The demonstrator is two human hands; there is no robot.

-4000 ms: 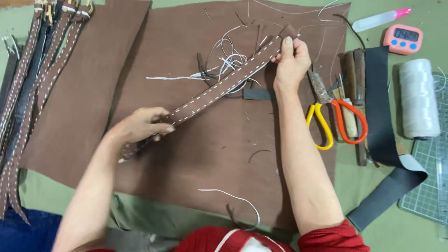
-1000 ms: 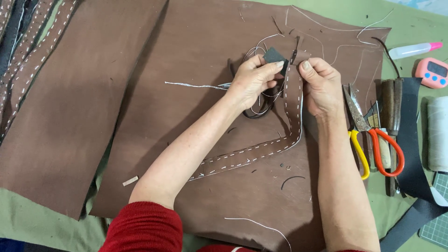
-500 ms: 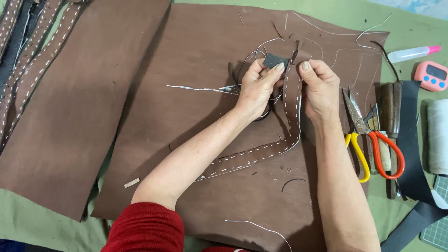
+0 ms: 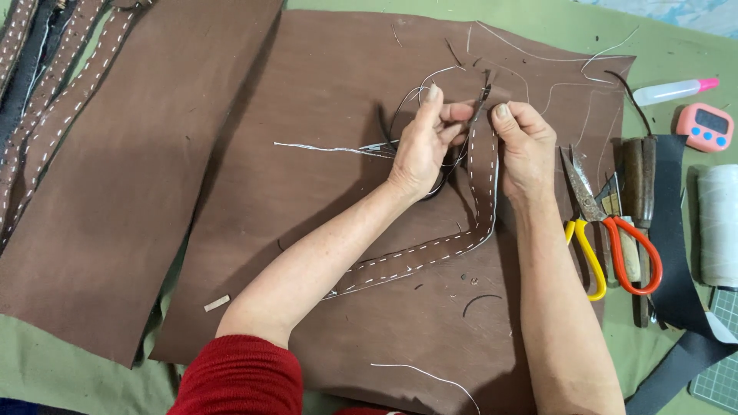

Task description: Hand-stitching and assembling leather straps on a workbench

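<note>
Since the frame half a second earlier, the strap end has been turned on edge between the two hands, so that the small dark piece seen at its tip is no longer facing the camera; four seconds back the strap was held stretched out straight and has since been bent into an L.

In the head view, the left hand [image 4: 421, 146] is closed in a pinch at the upper end of the stitched brown leather strap [image 4: 483, 184], its fingers curled over white thread [image 4: 330, 147] that trails off to the left. The right hand [image 4: 527, 146] is pinched on the same end from the other side. The strap runs down from the hands and bends toward the lower left, lying on a large brown leather sheet [image 4: 307, 92] on the green worktop [image 4: 46, 369]. Judged from this, work is being done at the strap's tip.

To the right lie scissors with yellow and orange handles [image 4: 607, 238], a white thread spool [image 4: 719, 223] and a pink timer [image 4: 706, 127].
</note>
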